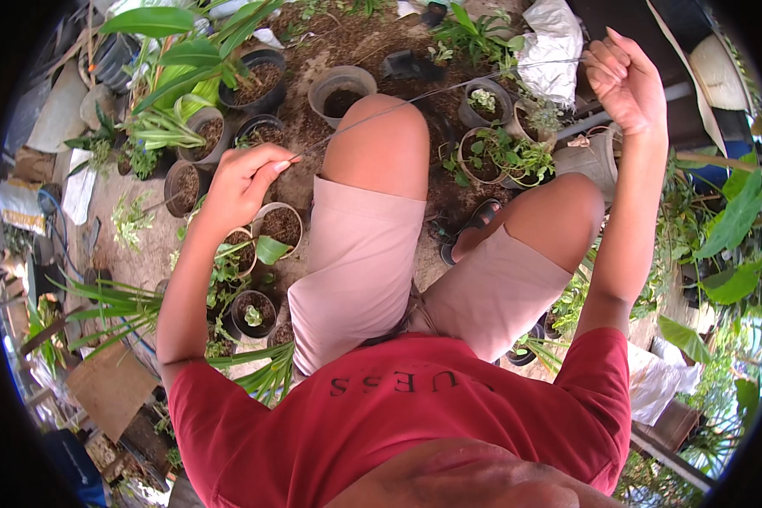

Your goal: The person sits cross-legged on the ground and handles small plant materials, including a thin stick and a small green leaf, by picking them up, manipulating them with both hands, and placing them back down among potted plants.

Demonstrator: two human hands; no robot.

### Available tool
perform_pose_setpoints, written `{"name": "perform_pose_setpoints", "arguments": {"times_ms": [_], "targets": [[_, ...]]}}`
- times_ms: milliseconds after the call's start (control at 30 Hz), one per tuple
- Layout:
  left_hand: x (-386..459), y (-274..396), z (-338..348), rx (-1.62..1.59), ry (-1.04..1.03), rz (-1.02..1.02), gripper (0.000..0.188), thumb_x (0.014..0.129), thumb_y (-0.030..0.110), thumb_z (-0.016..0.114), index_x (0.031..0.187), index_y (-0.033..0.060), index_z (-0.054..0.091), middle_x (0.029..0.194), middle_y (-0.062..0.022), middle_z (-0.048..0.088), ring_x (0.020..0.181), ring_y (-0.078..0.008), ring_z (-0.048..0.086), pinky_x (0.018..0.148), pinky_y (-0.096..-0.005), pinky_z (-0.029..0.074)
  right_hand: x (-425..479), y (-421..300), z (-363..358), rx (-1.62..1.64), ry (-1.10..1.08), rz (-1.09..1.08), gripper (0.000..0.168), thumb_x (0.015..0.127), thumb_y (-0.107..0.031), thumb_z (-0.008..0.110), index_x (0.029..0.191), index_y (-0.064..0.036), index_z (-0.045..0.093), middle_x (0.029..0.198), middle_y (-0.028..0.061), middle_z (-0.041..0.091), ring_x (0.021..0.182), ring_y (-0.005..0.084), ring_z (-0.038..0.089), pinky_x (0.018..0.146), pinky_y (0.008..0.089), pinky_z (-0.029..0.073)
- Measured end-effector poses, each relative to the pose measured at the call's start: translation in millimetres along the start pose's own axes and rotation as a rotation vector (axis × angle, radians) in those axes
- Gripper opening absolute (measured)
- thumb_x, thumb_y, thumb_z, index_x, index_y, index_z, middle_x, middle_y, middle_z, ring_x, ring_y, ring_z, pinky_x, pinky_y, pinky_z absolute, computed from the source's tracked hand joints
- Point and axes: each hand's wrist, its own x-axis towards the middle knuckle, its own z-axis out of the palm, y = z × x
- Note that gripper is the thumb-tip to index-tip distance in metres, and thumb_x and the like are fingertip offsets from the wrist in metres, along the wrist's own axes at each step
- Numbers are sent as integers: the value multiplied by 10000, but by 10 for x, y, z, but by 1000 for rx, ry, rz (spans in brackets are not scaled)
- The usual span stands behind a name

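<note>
A thin dark strand, string or wire point(413, 100), stretches between my two hands above my bent knee. My left hand point(247, 181) pinches one end between thumb and fingertips, over potted plants on the left. At the upper right my right hand point(619, 82) is raised, its fingers curled around the other end. In places the strand appears doubled. Below it stands a grey plastic pot point(343, 86) holding some dark soil. A pot with a small pale-leaved plant point(482, 100) is under the strand's right part.
Soil-filled pots point(254, 76) and broad-leaved plants point(190, 57) crowd the left. A trailing plant point(514, 159) grows in pots beyond my sandalled foot point(473, 232). A white sack point(549, 54) lies near my right hand, beside a tipped grey bucket point(587, 159). Loose soil point(330, 38) covers the ground ahead.
</note>
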Motion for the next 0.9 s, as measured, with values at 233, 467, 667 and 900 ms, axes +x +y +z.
{"name": "perform_pose_setpoints", "arguments": {"times_ms": [233, 467, 667, 900], "targets": [[42, -173, -113, 181, 190, -132, 165, 967, 115, 601, 1030, -12, 685, 919, -114, 725, 777, -203, 643, 721, -312, 471, 13, 313, 313, -114, 6, -130, 248, 974, -128, 562, 748, -81, 472, 648, -4, 419, 606, 114, 427, 628, 270, 469], [85, 70, 326, 156, 853, 194, 237, 956, 35, 588, 1181, -21, 637, 1010, -150, 700, 952, -259, 674, 896, -356, 519, 103, 951, 690, -126, -39, -224, 277, 1002, -205, 540, 755, -86, 504, 658, 9, 450, 659, 130, 476, 762, 348, 530], [533, 1014, 1190, -1188, 373, -117, 392, 1050, 229, 479, 1362, -9, 475, 1183, -189, 644, 1057, -248, 640, 934, -394, 511, 39, 1491, 1016, -156, -85, -238, 362, 1033, -200, 457, 690, -83, 475, 691, 27, 424, 698, 157, 430, 778, 339, 472], [877, 793, 967, -1649, 564, -135, 365, 1077, 318, 419, 1234, 1, 509, 793, -42, 569, 728, -160, 572, 759, -358, 523, -378, 1928, 1033, -637, -48, -138, 251, 1009, -123, 555, 864, 47, 672, 802, 76, 671, 782, 101, 617, 710, 253, 486]]}}
